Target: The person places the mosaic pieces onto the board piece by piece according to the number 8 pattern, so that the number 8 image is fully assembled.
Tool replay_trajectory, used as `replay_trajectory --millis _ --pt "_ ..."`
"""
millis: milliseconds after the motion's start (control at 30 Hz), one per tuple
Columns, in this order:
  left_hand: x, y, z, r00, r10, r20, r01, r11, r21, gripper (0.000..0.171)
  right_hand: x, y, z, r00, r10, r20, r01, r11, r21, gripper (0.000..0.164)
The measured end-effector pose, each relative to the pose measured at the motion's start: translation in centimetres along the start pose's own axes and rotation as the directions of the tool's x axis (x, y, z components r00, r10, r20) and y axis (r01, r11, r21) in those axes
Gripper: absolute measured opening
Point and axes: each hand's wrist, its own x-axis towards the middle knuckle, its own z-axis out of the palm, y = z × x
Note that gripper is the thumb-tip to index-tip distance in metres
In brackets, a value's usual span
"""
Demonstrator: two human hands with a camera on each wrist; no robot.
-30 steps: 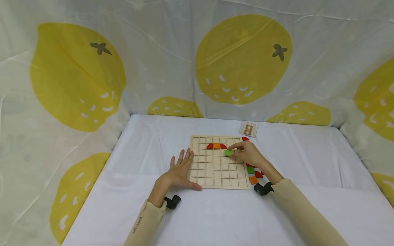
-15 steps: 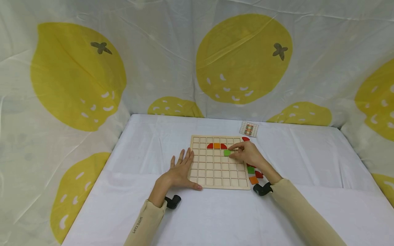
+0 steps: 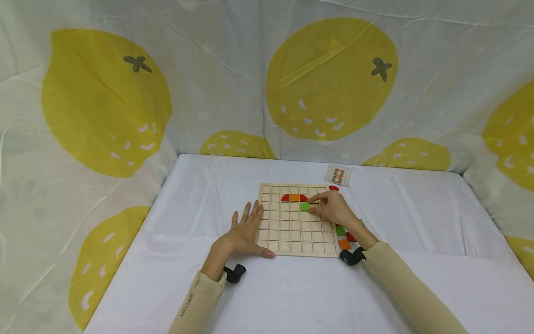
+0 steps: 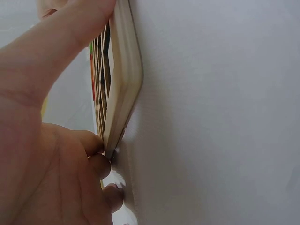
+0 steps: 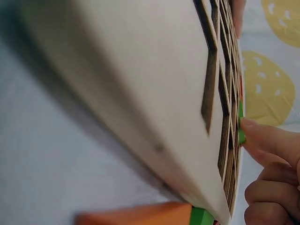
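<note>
A wooden grid board (image 3: 289, 225) lies on the white cloth. My left hand (image 3: 239, 236) rests along its left side with fingers spread, the thumb at the near edge. Between the thumb and forefinger of my right hand (image 3: 335, 208) I pinch a green square tile (image 3: 305, 206), low over a cell in the board's upper right. Just beyond that tile is a row made of an orange square tile (image 3: 294, 197) between two rounded red tiles (image 3: 285, 198). In the right wrist view the green tile (image 5: 241, 136) shows at the fingertips, its far part hidden.
Loose tiles lie by the board's right side, among them an orange square (image 3: 344, 244), a green square (image 3: 340, 230) and a red piece (image 3: 351, 237), partly under my right arm. Another red tile (image 3: 333, 188) sits near the far corner. Behind it is a small pattern card (image 3: 338, 175).
My right hand has shifted slightly left with the green tile, bringing it under the right end of the red and orange row. The left hand stays where it was.
</note>
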Motion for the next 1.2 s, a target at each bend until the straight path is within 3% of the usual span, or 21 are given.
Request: replay_trajectory --millis 267,433,900,1200 --pt "0.0 -0.1 0.1 1.0 -0.003 0.003 0.003 1.0 -0.005 0.142 0.0 -0.5 0.1 0.999 0.051 0.002 -0.051 0.998 0.026 0.027" --pt "0.1 0.1 0.0 1.0 -0.005 0.008 0.005 1.0 -0.008 0.142 -0.4 -0.4 -0.2 0.999 0.042 -0.01 -0.042 0.999 0.025 0.028" --pt "0.1 -0.1 0.0 1.0 -0.014 0.009 0.014 1.0 -0.003 0.142 -3.2 1.2 -2.7 0.998 0.05 -0.042 -0.051 0.998 -0.029 0.027" --pt "0.2 0.0 0.0 1.0 -0.007 0.006 0.007 1.0 -0.005 0.142 -4.9 2.7 -4.0 0.994 0.098 -0.057 -0.101 0.994 -0.037 0.03"
